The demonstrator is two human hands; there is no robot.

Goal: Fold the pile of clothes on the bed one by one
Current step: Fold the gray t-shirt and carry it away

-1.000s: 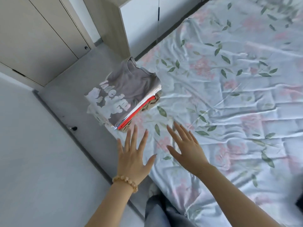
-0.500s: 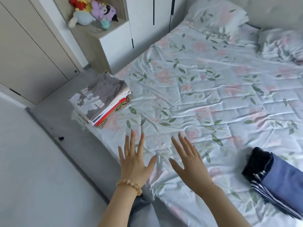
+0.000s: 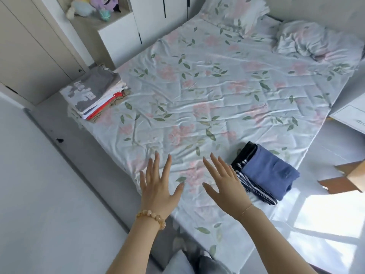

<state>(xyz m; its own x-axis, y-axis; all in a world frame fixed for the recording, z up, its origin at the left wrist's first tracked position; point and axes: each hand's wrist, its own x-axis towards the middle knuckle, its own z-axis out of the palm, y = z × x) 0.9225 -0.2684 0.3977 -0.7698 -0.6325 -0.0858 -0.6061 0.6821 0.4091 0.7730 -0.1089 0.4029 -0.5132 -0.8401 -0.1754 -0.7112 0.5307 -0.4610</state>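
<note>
A stack of folded clothes [image 3: 94, 93], a grey printed shirt on top, sits at the bed's left corner. A second folded pile [image 3: 266, 171], blue cloth over dark striped pieces, lies near the bed's right edge. My left hand [image 3: 157, 186] and my right hand [image 3: 223, 180] hover palm down with spread fingers above the floral bed sheet [image 3: 207, 99], near its front edge. Both hands hold nothing. My right hand is just left of the blue pile, not touching it.
Pillows [image 3: 316, 42] lie at the head of the bed. A white cabinet [image 3: 118, 36] with plush toys [image 3: 92, 4] stands to the far left, wardrobe doors [image 3: 29, 46] beside it. A cardboard box [image 3: 347, 178] sits on the floor at the right.
The view has swung up and to the right, bringing the blue folded pile and the pillows into sight. Both hands stay spread and empty, now farther from the grey-topped stack.
</note>
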